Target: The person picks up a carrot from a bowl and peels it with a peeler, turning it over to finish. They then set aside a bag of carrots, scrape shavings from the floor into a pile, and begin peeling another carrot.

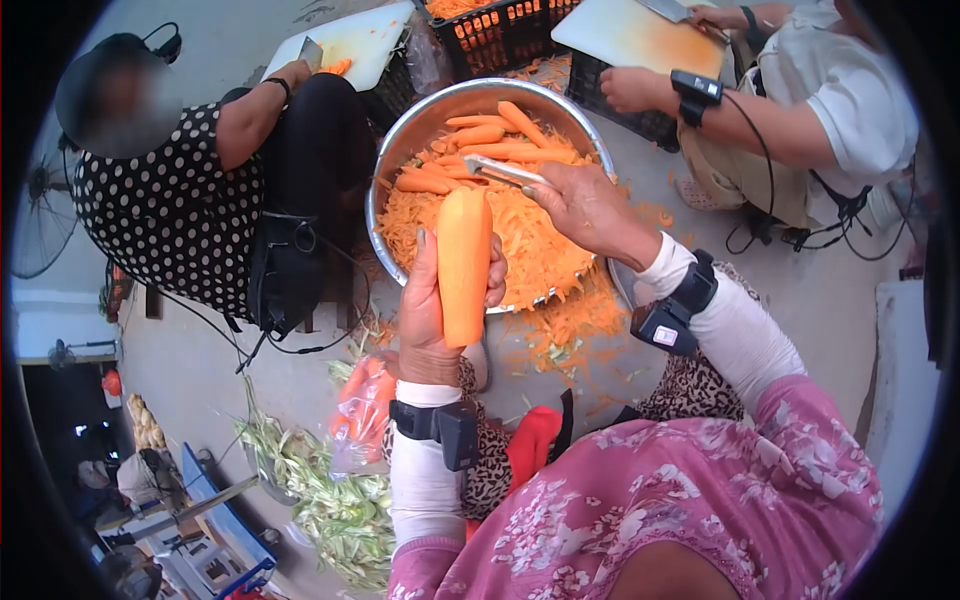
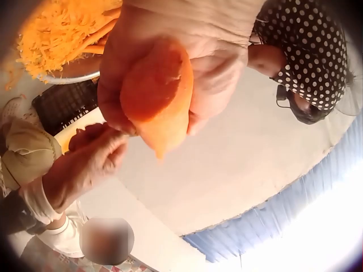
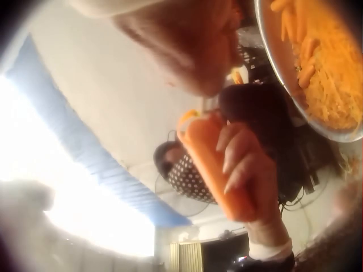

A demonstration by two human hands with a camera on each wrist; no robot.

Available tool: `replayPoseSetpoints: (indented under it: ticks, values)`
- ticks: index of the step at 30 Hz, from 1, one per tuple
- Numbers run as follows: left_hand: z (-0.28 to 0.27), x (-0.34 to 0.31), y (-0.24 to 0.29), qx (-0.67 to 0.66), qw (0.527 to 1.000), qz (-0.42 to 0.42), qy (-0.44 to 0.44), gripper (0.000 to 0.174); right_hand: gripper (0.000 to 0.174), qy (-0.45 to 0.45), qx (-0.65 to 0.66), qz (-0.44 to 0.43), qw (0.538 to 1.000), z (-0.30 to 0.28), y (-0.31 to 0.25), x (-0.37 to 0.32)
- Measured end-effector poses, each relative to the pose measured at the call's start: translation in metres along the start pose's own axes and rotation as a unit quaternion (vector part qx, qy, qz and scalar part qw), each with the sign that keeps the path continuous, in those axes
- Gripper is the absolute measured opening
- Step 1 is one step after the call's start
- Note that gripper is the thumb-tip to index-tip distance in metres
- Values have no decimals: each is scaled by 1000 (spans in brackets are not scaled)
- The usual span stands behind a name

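Grey floor (image 1: 190,385); fan (image 1: 40,190) at left edge; dark opening (image 1: 60,400) lower left. Left wrist view: blue ribbed sheeting (image 2: 249,212) beside glaring white light (image 2: 323,218).

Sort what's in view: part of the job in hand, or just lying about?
In the job:
large carrot, in the left hand
peeler, in the right hand
metal basin of carrots and shavings
bagged carrots, probably stock

Apparently lying about:
pale green leaves
fan

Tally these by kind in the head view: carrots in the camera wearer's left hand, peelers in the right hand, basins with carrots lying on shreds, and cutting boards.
Carrot in left hand: 1
Peeler in right hand: 1
Basin: 1
Cutting boards: 2
Total: 5
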State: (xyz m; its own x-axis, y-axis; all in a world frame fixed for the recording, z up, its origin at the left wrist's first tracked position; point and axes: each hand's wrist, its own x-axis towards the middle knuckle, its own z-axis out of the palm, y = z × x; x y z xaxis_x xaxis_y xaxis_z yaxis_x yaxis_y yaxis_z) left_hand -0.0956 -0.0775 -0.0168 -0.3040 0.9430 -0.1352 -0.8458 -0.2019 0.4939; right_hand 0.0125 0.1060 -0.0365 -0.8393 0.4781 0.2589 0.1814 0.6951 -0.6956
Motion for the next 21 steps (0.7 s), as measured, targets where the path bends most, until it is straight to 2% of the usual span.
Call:
replayPoseSetpoints:
  ticks: [3, 5, 7, 9, 13, 14, 16, 17, 19, 20, 21]
  values:
    - [-3, 3, 3, -38, 999, 9, 22, 60, 22, 28, 59, -3, 998, -13, -23, 0]
    - [-2, 3, 5, -48, 998, 15, 41, 60, 21, -14, 125, 8, 992, -19, -38, -8]
    - [-2, 3, 7, -60, 996, 24, 58, 60, 19, -41, 129, -16, 991, -15, -45, -14]
    - [-4, 4, 10, -38, 994, 20, 100, 60, 16, -113, 147, -140, 973, -11, -49, -19]
    - [-5, 9, 8, -52, 997, 13, 48, 55, 19, -101, 133, -171, 971, -4, -52, -22]
    - [-4, 9, 8, -53, 997, 12, 48, 55, 19, -102, 133, -170, 971, -4, -50, -22]
    - [-2, 7, 8, -27, 991, 9, 129, 52, 22, -96, 70, -133, 984, -6, -43, -17]
    - [-4, 5, 7, -27, 991, 8, 128, 52, 22, -94, 69, -132, 984, -6, -40, -15]
    - [-10, 4, 8, -46, 998, -13, 41, 51, 25, -43, 41, -110, 992, -7, -34, -8]
    - [-13, 4, 9, -19, 999, -7, 25, 53, 26, -31, 27, -73, 996, -4, -28, -5]
    - [-9, 1, 8, -17, 1000, -8, 24, 53, 26, -29, 29, -74, 996, -3, -17, -3]
